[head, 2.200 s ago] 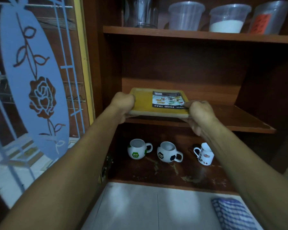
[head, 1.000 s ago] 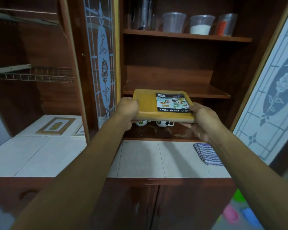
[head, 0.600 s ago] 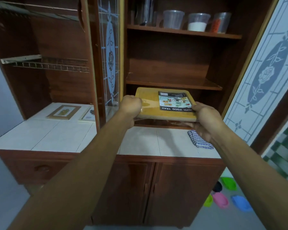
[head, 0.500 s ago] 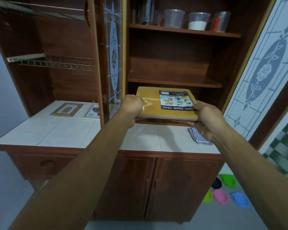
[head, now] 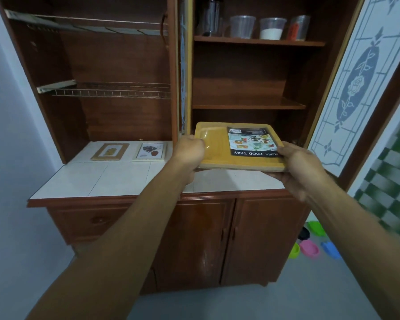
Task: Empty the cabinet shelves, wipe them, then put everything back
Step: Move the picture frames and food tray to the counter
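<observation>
A wooden tray (head: 215,153) was held roughly level between both hands, in front of the open cabinet (head: 238,75) and above its tiled counter (head: 116,179). The left hand (head: 189,150) was curled round the tray's left edge. The right hand (head: 297,163) was clamped on the near right corner, with its fingers underneath. A printed label (head: 252,140) was seen on the tray's right half, close to the right hand. Beyond the grip and above it lay the middle shelf (head: 247,105). Higher still, the top shelf (head: 259,42) carried a dark jar (head: 209,17) and three plastic containers (head: 243,26). Left of the left hand, two framed pictures (head: 110,151) lay flat on the counter under a wire rack (head: 111,91). Right of the right hand, a glass door (head: 356,77) with a rose pattern stood open.
</observation>
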{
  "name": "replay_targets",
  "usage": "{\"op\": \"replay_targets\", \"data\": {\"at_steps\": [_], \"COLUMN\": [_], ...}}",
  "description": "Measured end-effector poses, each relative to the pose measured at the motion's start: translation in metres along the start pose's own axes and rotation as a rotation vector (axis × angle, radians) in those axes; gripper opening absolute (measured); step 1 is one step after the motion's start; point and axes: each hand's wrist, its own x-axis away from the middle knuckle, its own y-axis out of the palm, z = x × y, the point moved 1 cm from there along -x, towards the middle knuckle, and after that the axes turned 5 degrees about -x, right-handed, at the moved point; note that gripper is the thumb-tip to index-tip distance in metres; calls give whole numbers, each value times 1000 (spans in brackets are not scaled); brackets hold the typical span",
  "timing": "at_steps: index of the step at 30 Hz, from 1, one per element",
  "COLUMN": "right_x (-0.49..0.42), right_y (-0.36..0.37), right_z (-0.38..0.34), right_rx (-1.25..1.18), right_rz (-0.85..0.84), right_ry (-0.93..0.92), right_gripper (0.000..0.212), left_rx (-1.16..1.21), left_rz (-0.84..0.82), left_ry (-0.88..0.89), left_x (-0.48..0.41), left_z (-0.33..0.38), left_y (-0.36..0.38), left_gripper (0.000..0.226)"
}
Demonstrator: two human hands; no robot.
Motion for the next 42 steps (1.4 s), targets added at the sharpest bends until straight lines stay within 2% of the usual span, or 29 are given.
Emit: {"op": "replay_targets", "data": {"at_steps": [2,4,8,12,17,28,38,42], "right_x": [16,27,43,51,54,60,64,52], "right_y": [7,14,23,34,57,158,242,255], "right_z": [6,9,13,19,31,81,122,133], "right_rx": [-1,-1,3,8,-2,-6,-14,-19], "right_rz": [8,7,-2,-52,-115,-165,-151,-167], "right_ry": [3,6,3,15,37,67,105,125], "right_gripper": [24,25,24,23,25,28,30,30], "left_rx": [-27,-54,13,-16,47,18,-45,-43], "left_rz": [-3,-5,-21,54,63,120,138,149], "left_ry": [2,-2,-13,-9,-29,-45,-65,-47], "left_x": [9,16,28,38,47,27,2,-10], "left_z": [-4,-6,-12,-19,-28,-49,-71,-74], "left_y": [-13,-24,-40,-57,-85,-193,-282,-293], "left_gripper": [18,29,16,26,31,33,50,42]}}
